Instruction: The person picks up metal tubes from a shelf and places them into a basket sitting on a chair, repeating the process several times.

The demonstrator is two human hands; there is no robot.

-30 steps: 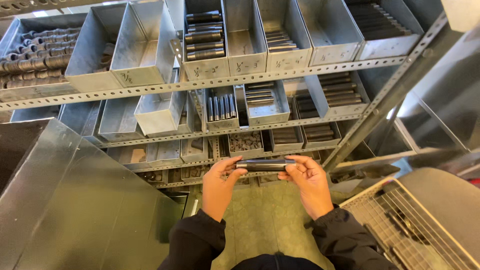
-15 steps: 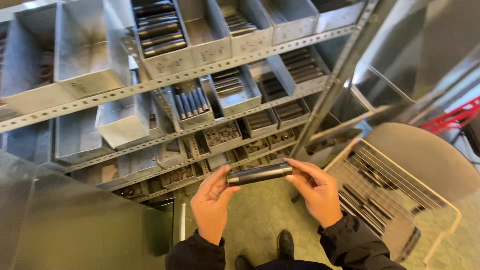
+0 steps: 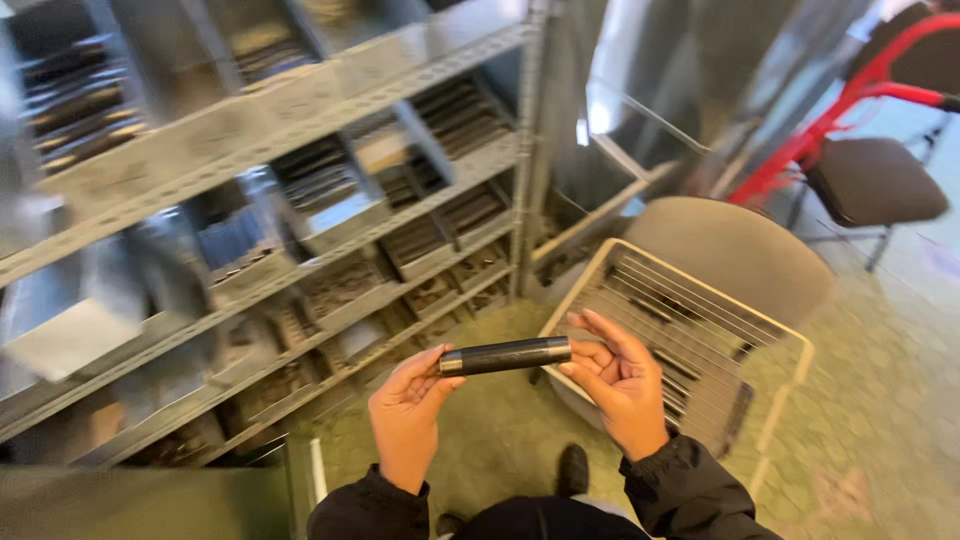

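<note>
Held level between both hands: a short dark pipe [image 3: 505, 356], round, matte black with a faint sheen, threaded and paler grey at each end. Left hand [image 3: 408, 412] pinching the left end, thumb and fingertips closed lightly round it, palm turned up. Right hand [image 3: 618, 385] at the right end, fingers [image 3: 600, 330] spread and only loosely curled, tips touching the pipe's end rather than gripping it hard. Black jacket sleeves [image 3: 690, 495] at both wrists. Just behind the right hand, a wire basket [image 3: 745, 345], pale frame with thin parallel rods, a few dark pieces lying inside, resting on a round grey seat [image 3: 735, 245]. To the left, a tall shelving rack [image 3: 300, 130] of perforated grey steel angle, rows of galvanised bins tilted forward, filled with dark pipe pieces, blurred by motion. Sheet-metal panels [image 3: 650, 90] leaning behind the rack's corner post. At far right, a red tubular frame [image 3: 830, 125] and a dark padded chair [image 3: 870, 180]. Underfoot, mottled greenish-grey concrete floor [image 3: 880, 400], rough and speckled; one black shoe [image 3: 573, 468] showing below the pipe.
</note>
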